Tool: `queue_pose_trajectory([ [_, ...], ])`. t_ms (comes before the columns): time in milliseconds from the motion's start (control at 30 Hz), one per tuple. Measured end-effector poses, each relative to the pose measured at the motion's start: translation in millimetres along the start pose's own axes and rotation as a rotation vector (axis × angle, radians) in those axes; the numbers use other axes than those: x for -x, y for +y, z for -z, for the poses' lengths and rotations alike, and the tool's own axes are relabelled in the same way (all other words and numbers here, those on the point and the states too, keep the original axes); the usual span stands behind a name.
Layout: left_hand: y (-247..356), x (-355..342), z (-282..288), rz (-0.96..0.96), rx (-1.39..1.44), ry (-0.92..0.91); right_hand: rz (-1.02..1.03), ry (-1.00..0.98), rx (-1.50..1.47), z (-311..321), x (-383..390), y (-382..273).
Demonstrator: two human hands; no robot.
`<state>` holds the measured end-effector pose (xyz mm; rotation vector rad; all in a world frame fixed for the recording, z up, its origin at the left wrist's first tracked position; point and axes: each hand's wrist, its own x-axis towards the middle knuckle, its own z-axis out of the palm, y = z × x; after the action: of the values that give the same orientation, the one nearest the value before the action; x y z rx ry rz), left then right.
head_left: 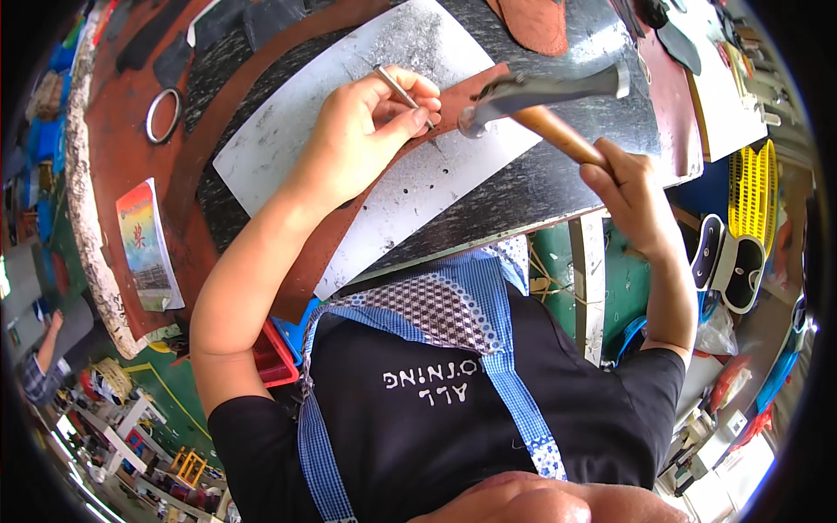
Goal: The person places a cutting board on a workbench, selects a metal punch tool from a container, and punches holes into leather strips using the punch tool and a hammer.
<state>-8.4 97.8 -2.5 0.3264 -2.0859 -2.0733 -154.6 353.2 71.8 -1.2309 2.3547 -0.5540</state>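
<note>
My left hand (370,131) pinches a thin metal rod-like tool (394,85), its lower tip on a reddish-brown leather strip (471,91). The strip curves across a white board (288,148) marked with dark smudges and small holes. My right hand (623,192) grips the wooden handle of a hammer (558,131), whose metal head (497,103) is over the strip, just right of the tool, slightly blurred. Part of the strip is hidden behind my left hand and forearm.
Leather pieces (527,22), a metal ring (163,116) and a colourful printed booklet (146,248) lie around the board on the worktable. A red crate (275,362) sits below left; yellow baskets (750,192) stand at right. Another person's arm (48,344) shows at far left.
</note>
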Motion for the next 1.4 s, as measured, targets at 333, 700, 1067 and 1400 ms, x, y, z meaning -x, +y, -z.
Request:
queue_pose_trajectory([
  [333,3,12,-5,-0.018,-0.09,0.143,-0.056,-0.058,-0.006,-6,-4,6],
  [700,18,12,-13,-0.355,-0.657,0.141,0.304,0.168,-0.488,20,-11,-3],
  [1067,4,16,-2,-0.045,-0.185,0.079,0.14,0.097,-0.255,4,-9,-2],
  [1400,17,12,-15,-0.44,-0.783,0.104,0.418,0.235,-0.451,18,-1,-15],
])
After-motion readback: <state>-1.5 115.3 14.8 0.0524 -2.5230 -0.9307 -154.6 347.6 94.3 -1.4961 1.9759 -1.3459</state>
